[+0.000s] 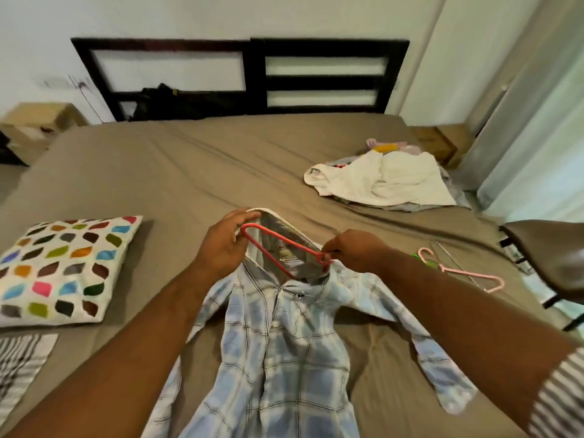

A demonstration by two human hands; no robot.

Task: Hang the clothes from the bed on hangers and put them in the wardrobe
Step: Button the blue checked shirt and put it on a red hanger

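The plaid shirt (284, 343) lies face up on the bed (158, 172), buttoned front showing, sleeves spread out to both sides, collar pointing toward the headboard (252, 77). Both hands are right at the collar. The left hand (221, 245) has its fingers curled round the collar's edge and lifts it open, and the rounded end of the red hanger (271, 245) sits against those fingers. The right hand (357, 251) pinches the hanger at its other end, thumb and fingertips closed tight on the wire just beside the collar's right side. The hanger runs slantwise across the open neck, part of it down inside the shirt.

Off to the right, near the bed's edge, a few loose pink hangers (461, 273) lie on the sheet. Farther up that side is a pile of clothes (379, 181), white pieces on top. On the left, a white pillow (63, 270) with coloured patches rests flat, and a striped cloth (19, 365) lies below it. A dark bag (167, 102) leans at the headboard. A chair (550, 257) stands at the right edge.
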